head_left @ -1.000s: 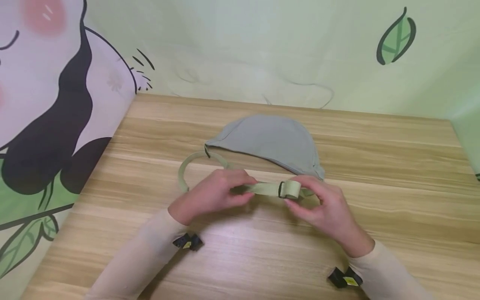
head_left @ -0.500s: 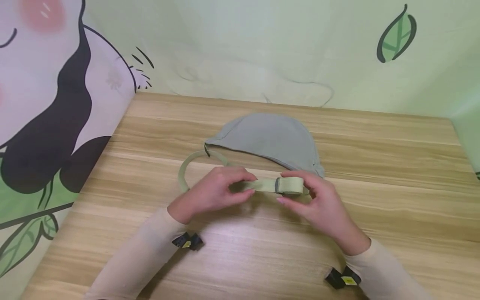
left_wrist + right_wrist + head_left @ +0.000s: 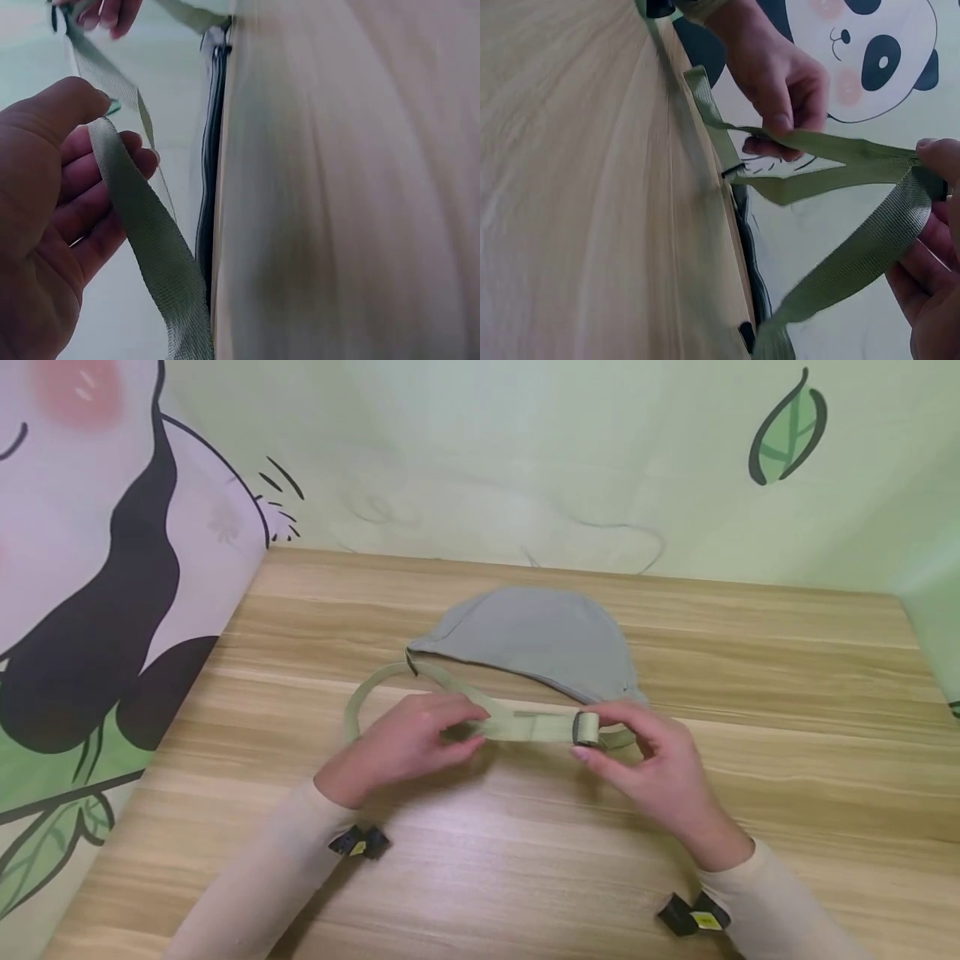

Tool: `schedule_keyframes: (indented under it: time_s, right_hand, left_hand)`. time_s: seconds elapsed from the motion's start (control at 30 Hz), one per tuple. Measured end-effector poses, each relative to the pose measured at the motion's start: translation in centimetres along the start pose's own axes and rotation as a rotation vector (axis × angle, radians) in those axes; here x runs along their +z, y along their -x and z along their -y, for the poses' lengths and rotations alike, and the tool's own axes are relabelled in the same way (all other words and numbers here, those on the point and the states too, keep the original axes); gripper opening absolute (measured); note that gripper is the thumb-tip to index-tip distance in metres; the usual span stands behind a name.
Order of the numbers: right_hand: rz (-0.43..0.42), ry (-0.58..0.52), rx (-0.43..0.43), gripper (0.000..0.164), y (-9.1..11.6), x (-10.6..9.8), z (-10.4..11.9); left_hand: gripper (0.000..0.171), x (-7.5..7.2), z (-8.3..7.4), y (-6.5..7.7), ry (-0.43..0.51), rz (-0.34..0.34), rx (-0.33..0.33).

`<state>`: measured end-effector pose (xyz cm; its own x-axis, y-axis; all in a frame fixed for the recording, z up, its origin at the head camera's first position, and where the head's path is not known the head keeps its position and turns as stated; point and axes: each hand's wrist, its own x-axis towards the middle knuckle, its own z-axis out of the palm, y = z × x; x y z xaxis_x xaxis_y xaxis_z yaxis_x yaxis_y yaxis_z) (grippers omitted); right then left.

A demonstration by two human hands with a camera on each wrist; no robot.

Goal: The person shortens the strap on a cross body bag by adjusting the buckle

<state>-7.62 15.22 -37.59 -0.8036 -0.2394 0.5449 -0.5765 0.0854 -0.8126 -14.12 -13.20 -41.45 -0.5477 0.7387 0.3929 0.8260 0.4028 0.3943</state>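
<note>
A grey half-moon bag (image 3: pixel 532 639) lies on the table with its light green webbing strap (image 3: pixel 551 727) drawn out in front of it. My left hand (image 3: pixel 405 735) pinches the strap between thumb and fingers; the left wrist view shows the webbing (image 3: pixel 142 217) running down from that grip. At the other end of the taut stretch, my right hand (image 3: pixel 660 764) holds the strap at a dark slider buckle (image 3: pixel 577 728), where the webbing folds into a small loop. In the right wrist view, strap lengths (image 3: pixel 855 251) spread out from that hand, and its fingers partly cover the buckle.
A wood-grain table (image 3: pixel 480 877) carries the bag. Behind it rises a pale green wall (image 3: pixel 465 460) with a leaf drawing, and a panda picture (image 3: pixel 82 568) covers the left side. A curved strap loop (image 3: pixel 360 689) rests left of the bag.
The webbing loop at the buckle lengthened, then shrank. The buckle and my right hand went left, then back right. My left hand has shifted slightly left, and more strap shows between the hands.
</note>
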Motion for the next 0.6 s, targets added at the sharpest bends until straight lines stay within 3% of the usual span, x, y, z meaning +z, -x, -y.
schedule_keyframes:
  time_s: [0.2, 0.37, 0.47, 0.6]
  right_hand:
    - [-0.001, 0.179, -0.018, 0.041, 0.1, -0.6, 0.0]
    - [0.023, 0.307, -0.024, 0.043, 0.8, -1.0, -1.4]
    - [0.058, 0.339, -0.010, 0.043, 1.1, -1.2, -2.0]
    - [0.121, 0.408, 0.005, 0.042, 1.3, -1.1, -2.1]
  left_hand:
    - [0.023, -1.3, 1.0, 1.0, -0.114, -0.027, 0.005]
    - [0.023, -2.0, 1.4, 1.4, -0.156, -0.026, 0.010]
    - [0.025, -2.2, 1.5, 1.5, -0.160, 0.019, -0.016]
    - [0.036, -2.2, 1.4, 1.3, -0.133, 0.131, -0.066]
